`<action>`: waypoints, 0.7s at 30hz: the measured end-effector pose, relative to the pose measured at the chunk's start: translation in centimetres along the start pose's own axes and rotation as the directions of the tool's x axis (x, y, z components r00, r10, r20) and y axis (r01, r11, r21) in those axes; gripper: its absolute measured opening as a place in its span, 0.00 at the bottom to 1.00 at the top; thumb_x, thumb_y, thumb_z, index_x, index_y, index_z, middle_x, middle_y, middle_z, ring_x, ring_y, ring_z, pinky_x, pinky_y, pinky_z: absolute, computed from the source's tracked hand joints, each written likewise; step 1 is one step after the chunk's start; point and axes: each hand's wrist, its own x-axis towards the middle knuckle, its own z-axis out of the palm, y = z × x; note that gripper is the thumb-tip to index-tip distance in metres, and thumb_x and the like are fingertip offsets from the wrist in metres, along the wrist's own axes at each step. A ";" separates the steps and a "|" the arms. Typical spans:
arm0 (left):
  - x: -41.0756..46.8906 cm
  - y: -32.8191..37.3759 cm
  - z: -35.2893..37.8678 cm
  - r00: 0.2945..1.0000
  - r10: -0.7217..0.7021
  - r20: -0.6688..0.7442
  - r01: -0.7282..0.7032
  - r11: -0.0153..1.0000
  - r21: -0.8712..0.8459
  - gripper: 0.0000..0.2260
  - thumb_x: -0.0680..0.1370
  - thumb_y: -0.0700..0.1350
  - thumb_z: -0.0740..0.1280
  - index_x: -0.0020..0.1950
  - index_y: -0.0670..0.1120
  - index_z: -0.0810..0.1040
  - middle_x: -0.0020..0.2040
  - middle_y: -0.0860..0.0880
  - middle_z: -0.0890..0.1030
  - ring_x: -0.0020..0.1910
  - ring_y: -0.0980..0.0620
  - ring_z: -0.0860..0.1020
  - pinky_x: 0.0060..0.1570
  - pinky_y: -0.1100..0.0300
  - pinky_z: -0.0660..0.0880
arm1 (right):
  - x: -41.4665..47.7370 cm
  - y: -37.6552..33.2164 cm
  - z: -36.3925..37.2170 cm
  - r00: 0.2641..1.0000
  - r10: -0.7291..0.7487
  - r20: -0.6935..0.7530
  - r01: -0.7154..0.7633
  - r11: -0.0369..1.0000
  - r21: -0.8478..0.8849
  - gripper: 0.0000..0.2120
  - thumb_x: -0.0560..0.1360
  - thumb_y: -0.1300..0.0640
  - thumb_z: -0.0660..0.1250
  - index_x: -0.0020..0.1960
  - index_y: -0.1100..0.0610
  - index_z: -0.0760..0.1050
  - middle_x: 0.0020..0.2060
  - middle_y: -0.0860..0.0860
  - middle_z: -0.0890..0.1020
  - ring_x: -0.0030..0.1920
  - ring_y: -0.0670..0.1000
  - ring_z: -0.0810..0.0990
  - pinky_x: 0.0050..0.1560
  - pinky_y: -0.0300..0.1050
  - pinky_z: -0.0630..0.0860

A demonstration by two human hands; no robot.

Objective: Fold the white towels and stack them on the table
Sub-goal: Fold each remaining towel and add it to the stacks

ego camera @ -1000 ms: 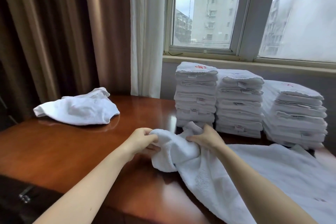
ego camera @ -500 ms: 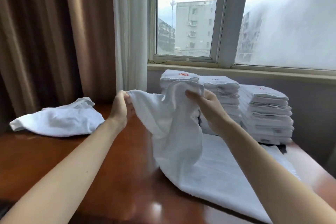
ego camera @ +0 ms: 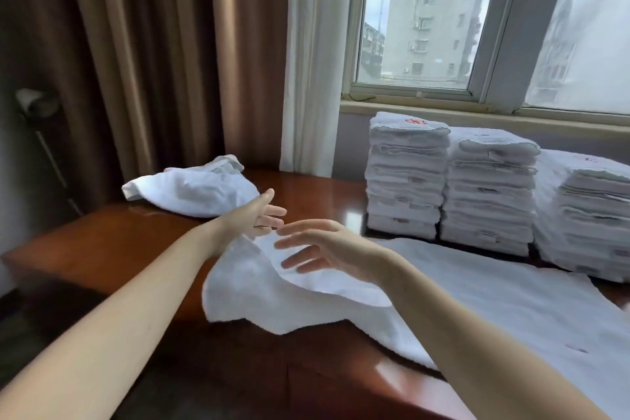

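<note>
A white towel (ego camera: pixel 460 297) lies spread over the right half of the brown table (ego camera: pixel 102 249), its left end rumpled and partly folded over near the middle. My left hand (ego camera: pixel 259 218) hovers just above that end with fingers straight, holding nothing. My right hand (ego camera: pixel 324 249) is beside it, fingers spread over the folded flap, also holding nothing. Three stacks of folded white towels stand at the back: a left stack (ego camera: pixel 407 177), a middle stack (ego camera: pixel 491 194) and a right stack (ego camera: pixel 593 218).
A crumpled white towel (ego camera: pixel 194 191) lies at the table's far left. Brown curtains (ego camera: pixel 136 54) and a white sheer curtain (ego camera: pixel 313 54) hang behind the table. A window (ego camera: pixel 426 20) with a sill runs behind the stacks. A lamp (ego camera: pixel 34 106) stands at the left.
Both hands had lifted the towel's end up in front of the stacks; now they have let go, and the end has dropped onto the table.
</note>
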 end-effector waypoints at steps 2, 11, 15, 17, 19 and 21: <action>-1.0 0.6 0.5 0.998 -0.010 0.056 0.001 0.987 0.161 0.28 0.76 0.70 0.54 0.68 0.55 0.73 0.67 0.52 0.77 0.70 0.49 0.72 0.71 0.49 0.64 | 0.2 0.1 -0.8 0.984 -0.007 -0.177 0.006 1.000 -0.002 0.13 0.81 0.60 0.60 0.61 0.55 0.79 0.52 0.52 0.86 0.52 0.54 0.85 0.56 0.49 0.81; 0.9 2.1 9.5 0.999 -0.036 0.006 0.023 0.754 0.656 0.18 0.82 0.53 0.55 0.61 0.43 0.76 0.67 0.45 0.68 0.57 0.44 0.78 0.54 0.53 0.74 | -4.0 5.4 -6.6 0.724 -0.017 -0.689 -0.439 0.759 -0.481 0.16 0.76 0.62 0.55 0.54 0.53 0.79 0.51 0.47 0.80 0.54 0.52 0.78 0.55 0.48 0.75; 3.1 -0.3 13.7 0.992 -0.021 -0.121 0.099 0.721 0.685 0.30 0.80 0.64 0.44 0.79 0.52 0.58 0.80 0.46 0.59 0.79 0.40 0.52 0.75 0.41 0.50 | -6.5 8.6 -7.6 0.757 0.068 -0.650 -0.527 0.650 -0.547 0.12 0.80 0.54 0.54 0.46 0.53 0.76 0.46 0.51 0.79 0.48 0.54 0.77 0.54 0.52 0.75; 3.6 -1.2 14.1 0.988 0.034 -0.150 0.086 0.686 0.723 0.30 0.78 0.66 0.41 0.79 0.59 0.57 0.80 0.50 0.57 0.79 0.39 0.50 0.74 0.37 0.47 | -7.5 9.6 -7.2 0.788 0.059 -0.613 -0.484 0.675 -0.557 0.20 0.83 0.46 0.51 0.59 0.55 0.77 0.61 0.52 0.77 0.62 0.53 0.74 0.65 0.51 0.68; 4.1 -2.2 13.6 0.983 0.050 -0.178 0.109 0.621 0.776 0.30 0.79 0.68 0.39 0.80 0.61 0.51 0.81 0.53 0.51 0.79 0.40 0.45 0.73 0.36 0.44 | -8.2 10.2 -6.7 0.813 -0.001 -0.582 -0.429 0.675 -0.600 0.24 0.83 0.42 0.48 0.65 0.54 0.75 0.68 0.51 0.74 0.68 0.50 0.69 0.71 0.51 0.61; 4.6 -3.0 12.7 0.989 0.042 -0.145 0.100 0.538 0.837 0.28 0.80 0.66 0.40 0.80 0.61 0.48 0.82 0.53 0.46 0.79 0.40 0.41 0.73 0.33 0.40 | -8.8 10.4 -6.6 0.814 -0.055 -0.578 -0.404 0.662 -0.631 0.27 0.83 0.40 0.47 0.65 0.56 0.75 0.66 0.52 0.76 0.65 0.51 0.72 0.65 0.49 0.65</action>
